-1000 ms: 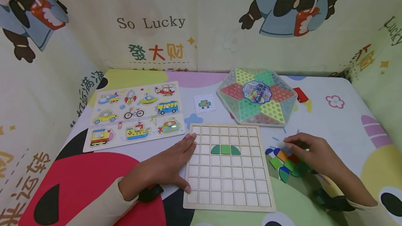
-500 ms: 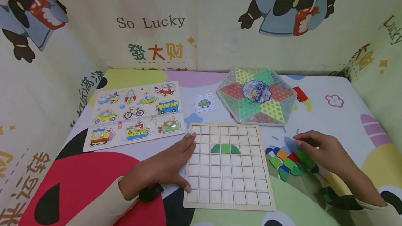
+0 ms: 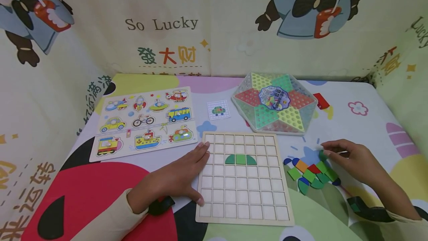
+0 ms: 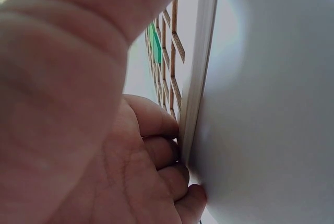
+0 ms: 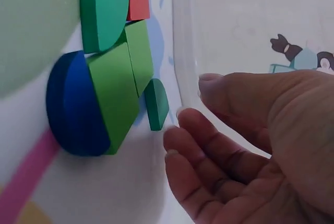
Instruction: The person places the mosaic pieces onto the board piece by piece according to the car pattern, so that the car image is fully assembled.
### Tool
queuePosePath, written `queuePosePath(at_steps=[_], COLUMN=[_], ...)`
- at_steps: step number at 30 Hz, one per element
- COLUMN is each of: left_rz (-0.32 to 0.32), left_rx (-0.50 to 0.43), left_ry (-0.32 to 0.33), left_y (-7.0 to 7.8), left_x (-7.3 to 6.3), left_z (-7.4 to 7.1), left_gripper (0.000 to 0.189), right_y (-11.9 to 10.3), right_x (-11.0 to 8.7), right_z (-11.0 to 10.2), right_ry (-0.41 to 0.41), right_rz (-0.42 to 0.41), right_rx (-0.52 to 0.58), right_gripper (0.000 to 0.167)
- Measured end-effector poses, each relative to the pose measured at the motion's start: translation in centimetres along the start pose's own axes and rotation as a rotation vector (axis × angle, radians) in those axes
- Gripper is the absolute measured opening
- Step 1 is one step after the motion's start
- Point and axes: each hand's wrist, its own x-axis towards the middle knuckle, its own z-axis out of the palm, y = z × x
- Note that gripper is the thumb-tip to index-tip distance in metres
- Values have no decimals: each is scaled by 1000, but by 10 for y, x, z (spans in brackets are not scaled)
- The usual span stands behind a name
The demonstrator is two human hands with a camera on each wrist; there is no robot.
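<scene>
Wooden grid board [image 3: 241,198] lies on the tabletop [image 3: 349,127], just right of the left hand [image 3: 182,172], whose fingers and thumb are spread wide along its left edge; the fingertips touch that edge, with the thumb near its lower corner. Right of these fingers, in the third row from the far side, three pieces sit in neighbouring cells: a green left quarter-round [image 3: 230,159], a light green square [image 3: 240,159] and a green right quarter-round [image 3: 251,160].

The right hand [image 3: 354,159] is well to the board's right, its fingers bent and the thumb apart from them, with nothing pinched. A dark green curved piece [image 5: 157,104] is just beside those fingertips, a slight gap showing from the right wrist. Left of the right fingers and closer to the person lies a huddle of loose pieces, among them an orange piece [image 3: 301,166], a red piece [image 3: 313,169] and a blue rounded piece [image 3: 336,182].

Beyond the left fingertips and a little rightward is a small picture card [image 3: 219,110]; beyond them and leftward, a vehicle puzzle [image 3: 143,122]. Beyond the right fingertips, to their left, lies a clear hexagonal box [image 3: 274,120] with a star pattern.
</scene>
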Motion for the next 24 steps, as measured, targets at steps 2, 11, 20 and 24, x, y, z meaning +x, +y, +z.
queuePosePath(at_steps=[2, 11, 20, 24], left_rz=[1, -1, 1, 2], left_rx=[4, 7, 8, 10], left_ry=[0, -3, -1, -3], left_y=[1, 1, 1, 1], left_x=[0, 0, 0, -1], left_z=[0, -1, -1, -1], left_gripper=[120, 120, 120, 120], right_y=[1, -1, -1, -1], right_x=[1, 4, 5, 5], right_z=[0, 5, 6, 7], right_ry=[-28, -85, -158, -158], right_rz=[6, 53, 151, 165], right_rx=[4, -12, -69, -66], right_gripper=[26, 33, 41, 42])
